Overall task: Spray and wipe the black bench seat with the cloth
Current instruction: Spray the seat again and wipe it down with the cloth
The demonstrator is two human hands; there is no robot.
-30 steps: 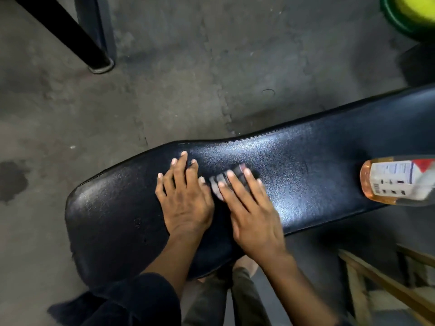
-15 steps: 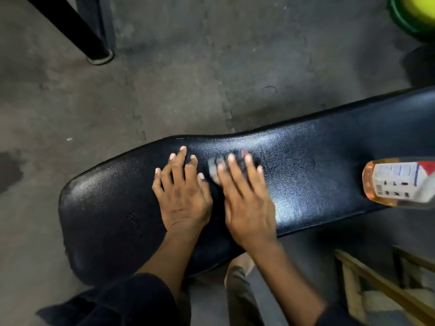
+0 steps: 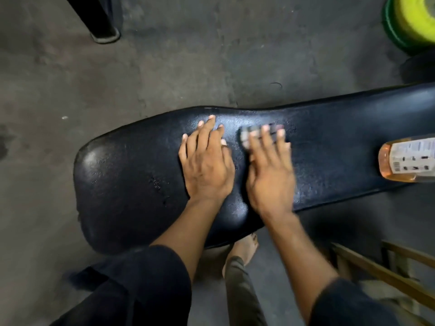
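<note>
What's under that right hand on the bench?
A small grey cloth peeks out beyond the right hand's straight fingers, pressed on the black bench seat. The hand covers the rest.

Grey concrete floor (image 3: 164, 74) — stained and mottled, with a dark patch at the far left of the hands. Black furniture leg (image 3: 94, 17) standing on the floor, well beyond the hands and to their left. Yellow-and-green round object (image 3: 410, 22) at the far upper right, partly cut off. Wooden frame (image 3: 386, 276) — slanted bars, near side, right of the hands.
</note>
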